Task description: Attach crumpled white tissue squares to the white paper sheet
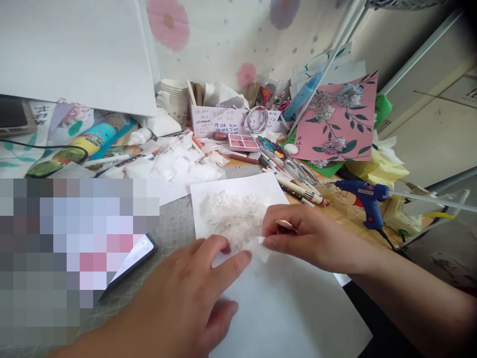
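A white sheet of paper (283, 308) lies on the grey cutting mat, with a fluffy cluster of small white pieces (236, 214) on its upper part. My right hand (298, 236) is closed at the cluster's right side, thumb and finger pinching a small white piece (261, 241). A thin, pale wooden-looking tip shows between its fingers. My left hand (208, 278) is at the cluster's lower left, fingers apart and holding nothing that shows, with the index fingertip close to the cluster's lower edge.
A phone (139, 253) lies at the left beside a blurred-out area. White scraps (179, 164) are heaped behind the sheet. Pens (298, 186) and scissors (298, 169) lie behind my right hand. Further right are a blue glue gun (367, 196) and a pink flower picture (337, 119).
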A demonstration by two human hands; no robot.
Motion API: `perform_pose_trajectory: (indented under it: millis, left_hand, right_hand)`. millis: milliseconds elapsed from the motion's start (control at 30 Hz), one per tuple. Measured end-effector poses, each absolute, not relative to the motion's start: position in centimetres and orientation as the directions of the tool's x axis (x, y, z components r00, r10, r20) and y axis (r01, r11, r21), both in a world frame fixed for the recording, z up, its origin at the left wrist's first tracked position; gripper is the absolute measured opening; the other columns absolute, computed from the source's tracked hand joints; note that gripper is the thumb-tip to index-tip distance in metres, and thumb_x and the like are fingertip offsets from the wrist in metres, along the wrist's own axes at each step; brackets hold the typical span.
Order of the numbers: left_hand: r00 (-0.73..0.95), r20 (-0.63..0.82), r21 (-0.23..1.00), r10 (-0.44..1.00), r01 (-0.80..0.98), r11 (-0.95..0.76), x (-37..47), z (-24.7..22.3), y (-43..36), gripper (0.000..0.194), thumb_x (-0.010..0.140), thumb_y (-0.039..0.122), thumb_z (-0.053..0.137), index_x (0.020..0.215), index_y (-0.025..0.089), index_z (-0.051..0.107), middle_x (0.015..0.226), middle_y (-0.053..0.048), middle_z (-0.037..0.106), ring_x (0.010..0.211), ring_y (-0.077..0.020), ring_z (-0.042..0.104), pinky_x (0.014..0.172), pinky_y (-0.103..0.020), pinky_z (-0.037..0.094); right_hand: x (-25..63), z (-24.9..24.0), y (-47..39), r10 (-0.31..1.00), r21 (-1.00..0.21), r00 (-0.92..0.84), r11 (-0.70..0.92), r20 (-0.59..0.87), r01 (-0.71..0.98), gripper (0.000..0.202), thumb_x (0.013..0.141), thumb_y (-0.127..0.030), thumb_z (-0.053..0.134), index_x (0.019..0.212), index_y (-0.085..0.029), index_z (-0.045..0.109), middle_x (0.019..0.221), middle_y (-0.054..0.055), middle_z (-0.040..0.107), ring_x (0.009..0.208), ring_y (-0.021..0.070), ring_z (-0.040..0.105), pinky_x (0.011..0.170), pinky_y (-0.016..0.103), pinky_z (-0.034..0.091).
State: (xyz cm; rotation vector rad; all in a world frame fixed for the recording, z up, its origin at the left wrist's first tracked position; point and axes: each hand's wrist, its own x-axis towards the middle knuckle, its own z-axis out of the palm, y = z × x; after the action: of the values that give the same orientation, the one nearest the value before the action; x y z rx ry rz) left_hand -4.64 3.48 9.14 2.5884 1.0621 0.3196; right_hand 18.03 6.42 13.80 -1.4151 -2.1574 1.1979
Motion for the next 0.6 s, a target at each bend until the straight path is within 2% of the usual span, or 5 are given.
perform_pose_trajectory:
  millis: [67,233,367,500,600]
  left_hand:
    - [0.715,0.086,0.366,0.694,0.625,-0.690,-4.6,9.3,3.4,0.048,0.072,0.021,0.052,0.117,0.036,0.050,0.112,-0.005,0.052,0.088,-0.0241,0.056,0.071,-0.040,0.048]
    - [0.694,0.099,0.318,0.713,0.657,-0.684,-4.4,9.1,3.2,0.054,0.072,0.021,0.053,0.123,0.037,0.047,0.119,-0.005,0.051,0.095,-0.0259,0.054,0.078,-0.043,0.046]
    - [0.704,0.056,0.295,0.708,0.666,-0.685,-4.2,8.9,3.5,0.056,0.074,0.024,0.052,0.128,0.034,0.044,0.116,-0.007,0.052,0.090,-0.0256,0.056,0.073,-0.043,0.048]
    - [0.691,0.029,0.284,0.722,0.687,-0.669,-4.0,8.8,3.8,0.057,0.076,0.028,0.052,0.132,0.032,0.040,0.116,-0.007,0.052,0.087,-0.0242,0.056,0.072,-0.041,0.048]
    - [0.695,0.035,0.283,0.718,0.682,-0.675,-4.0,8.9,3.7,0.056,0.077,0.029,0.052,0.132,0.030,0.040,0.117,-0.007,0.052,0.087,-0.0238,0.056,0.074,-0.040,0.048]
  right_hand:
    - [18.1,13.6,6.4,0.854,-0.757,-0.476,0.165,-0.211,0.632,0.013,0.084,-0.023,0.056,0.073,-0.017,0.058,0.070,-0.002,0.053,0.061,0.0109,0.048,0.054,0.022,0.038]
    - [17.4,11.2,6.6,0.916,-0.567,-0.397,0.295,-0.064,0.769,0.009,0.080,-0.018,0.060,0.072,-0.017,0.062,0.073,0.001,0.056,0.068,0.0145,0.053,0.062,0.026,0.039]
    - [17.6,11.2,6.4,0.925,-0.587,-0.377,0.330,0.046,0.739,0.005,0.081,-0.019,0.061,0.076,-0.016,0.063,0.078,0.002,0.055,0.072,0.0153,0.053,0.065,0.028,0.040]
    - [19.3,13.4,5.6,0.876,-0.679,-0.375,0.474,0.303,0.560,0.026,0.093,-0.026,0.044,0.078,-0.015,0.063,0.084,0.006,0.053,0.080,0.0164,0.052,0.073,0.030,0.041]
    - [20.5,14.3,4.5,0.853,-0.690,-0.355,0.519,0.383,0.504,0.037,0.098,-0.036,0.033,0.087,-0.017,0.063,0.079,0.004,0.055,0.072,0.0148,0.052,0.067,0.030,0.041]
